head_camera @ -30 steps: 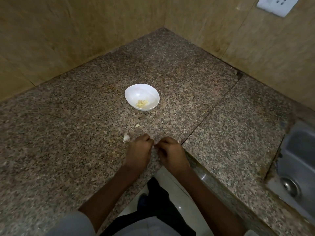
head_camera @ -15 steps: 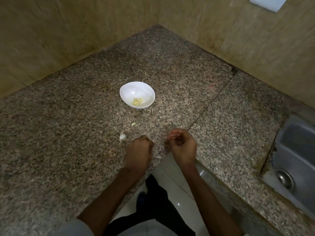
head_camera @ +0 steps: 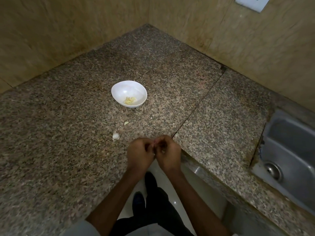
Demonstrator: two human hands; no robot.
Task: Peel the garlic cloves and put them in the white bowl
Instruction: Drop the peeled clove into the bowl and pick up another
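Fingers [head_camera: 150,147] of our left hand [head_camera: 140,155] and right hand [head_camera: 168,153] curl tip to tip, pinching a small pale garlic clove [head_camera: 155,142], mostly hidden. Half a second ago our hands were apart; now they meet again over the near edge of the speckled granite bench [head_camera: 68,116], so we judge peeling resumes. Farther off lie a white unpeeled clove [head_camera: 115,135], a yellowish piece [head_camera: 126,123], then the round white bowl [head_camera: 119,89] holding peeled yellow cloves [head_camera: 130,100].

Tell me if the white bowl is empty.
Not empty: the white bowl holds a small pile of yellowish peeled cloves at its bottom.
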